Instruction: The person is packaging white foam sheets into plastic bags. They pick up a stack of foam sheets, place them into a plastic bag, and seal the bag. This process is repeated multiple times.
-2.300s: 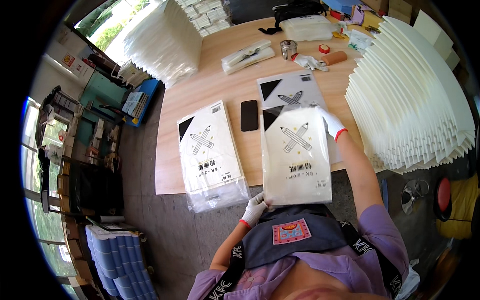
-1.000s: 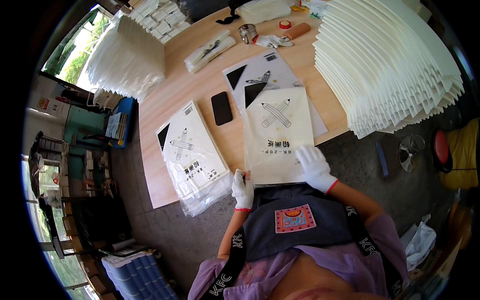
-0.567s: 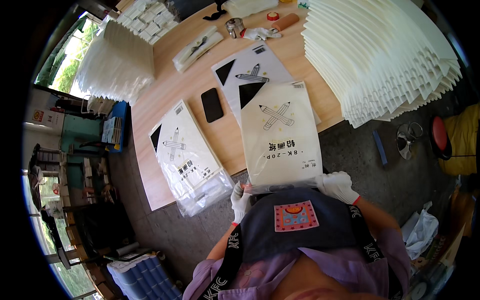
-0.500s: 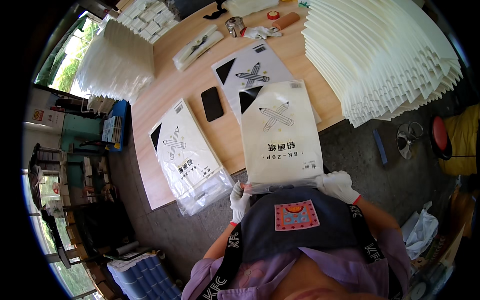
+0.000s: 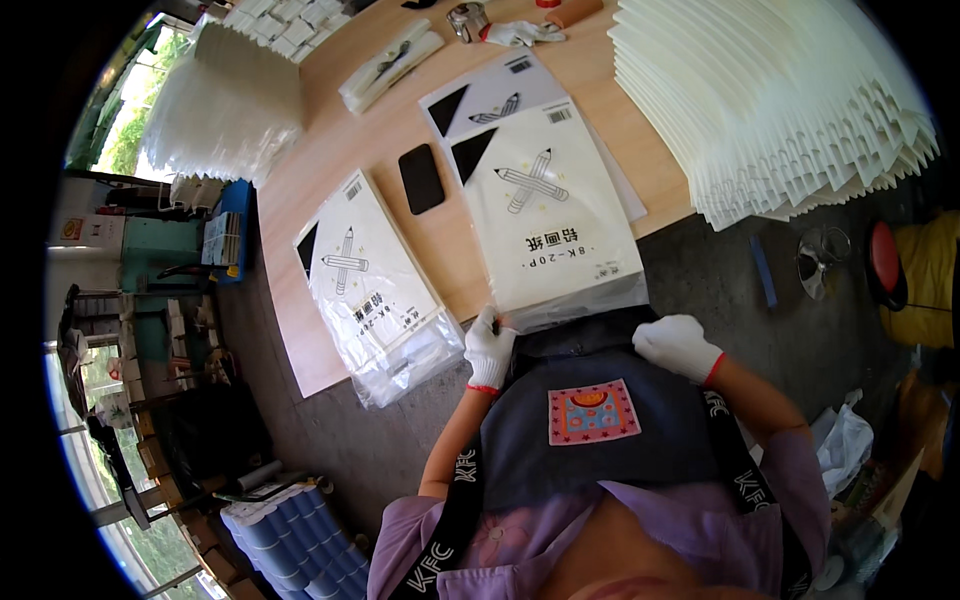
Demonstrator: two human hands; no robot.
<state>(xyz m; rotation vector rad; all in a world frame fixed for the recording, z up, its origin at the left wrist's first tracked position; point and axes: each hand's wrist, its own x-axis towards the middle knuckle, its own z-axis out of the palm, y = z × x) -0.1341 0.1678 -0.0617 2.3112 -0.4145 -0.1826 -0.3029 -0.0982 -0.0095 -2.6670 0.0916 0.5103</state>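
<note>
**Both gloved hands at the near end of a bagged paper pack**

Right now a white paper pack (image 5: 555, 215) in a clear plastic sleeve lies on the wooden tabletop (image 5: 350, 140), its near end hanging slightly over the edge toward the person. The loose plastic at that end sits between the two hands, which probably explains why the pack is drawn so close to the body: the open flap is within easy reach there.

At the pack's near left corner, the left hand (image 5: 490, 348), in a white glove with a red cuff, has its fingers closed on the plastic edge. Off to the side of the near right corner, the right hand (image 5: 678, 345), gloved the same way, rests against the dark apron (image 5: 590, 430); its fingers look curled together, and I cannot tell whether they touch the sleeve.

Under the pack's far end lies a second pack (image 5: 490, 95) of the same kind, partly covered. A black phone (image 5: 421, 178) lies just beside the pack on its left. Farther left, another bagged pack (image 5: 365, 275) rests at an angle on top of loose clear bags (image 5: 410, 350) that spill past the edge. On the right, a tall fanned stack of white sheets (image 5: 790, 100) stands close by.
</note>
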